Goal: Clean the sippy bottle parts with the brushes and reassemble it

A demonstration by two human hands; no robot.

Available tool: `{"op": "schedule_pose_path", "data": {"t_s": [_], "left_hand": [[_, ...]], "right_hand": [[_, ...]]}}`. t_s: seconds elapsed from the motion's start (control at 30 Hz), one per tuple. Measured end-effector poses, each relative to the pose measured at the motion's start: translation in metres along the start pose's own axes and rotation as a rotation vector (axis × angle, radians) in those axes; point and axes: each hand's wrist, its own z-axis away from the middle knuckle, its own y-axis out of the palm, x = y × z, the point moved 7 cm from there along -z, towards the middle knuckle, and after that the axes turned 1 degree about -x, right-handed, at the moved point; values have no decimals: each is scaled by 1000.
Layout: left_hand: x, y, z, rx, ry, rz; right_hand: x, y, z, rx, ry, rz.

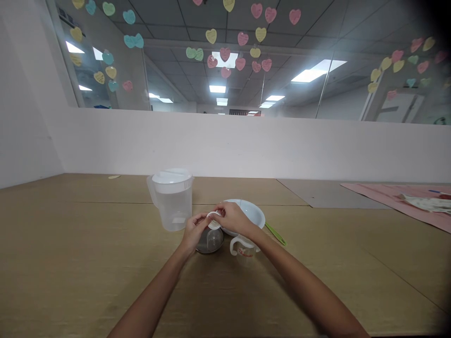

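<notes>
My left hand (194, 231) and my right hand (233, 218) meet in front of me, fingers pinched on a small round white lid (213, 223). Directly below the lid is a clear, rounded shape (213, 240), perhaps a small container; whether the two are joined I cannot tell. Under them sits a dark round dish (203, 247). Close to my right forearm stands a clear measuring cup (245, 252) with a white handle and red markings. Behind my right hand lies a white bowl (254, 211), partly covered by the hand.
A translucent lidded pitcher (175, 202) stands left of my hands. Beside the bowl lies a green handle (276, 234). A pink cloth (384, 193) with a white item (426, 203) on it is at far right, next to a grey mat (327, 195). A white wall (225, 145) rises behind the table.
</notes>
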Motion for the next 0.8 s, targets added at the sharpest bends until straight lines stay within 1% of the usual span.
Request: {"op": "schedule_pose_path", "data": {"t_s": [0.13, 0.33, 0.43, 0.57, 0.7, 0.8], "left_hand": [[-3, 4, 3, 8, -6, -32], [-4, 9, 4, 46, 40, -12], [-4, 10, 4, 60, 45, -16], [-2, 8, 3, 46, 48, -17], [-3, 5, 2, 17, 67, -37], [-7, 4, 3, 0, 117, -38]], "right_hand": [[2, 2, 0, 15, -17, 35], [6, 1, 1, -3, -32, 119], [7, 3, 2, 27, -49, 105], [5, 6, 2, 62, -46, 87], [6, 6, 2, 22, -57, 157], [9, 7, 1, -25, -89, 201]]}}
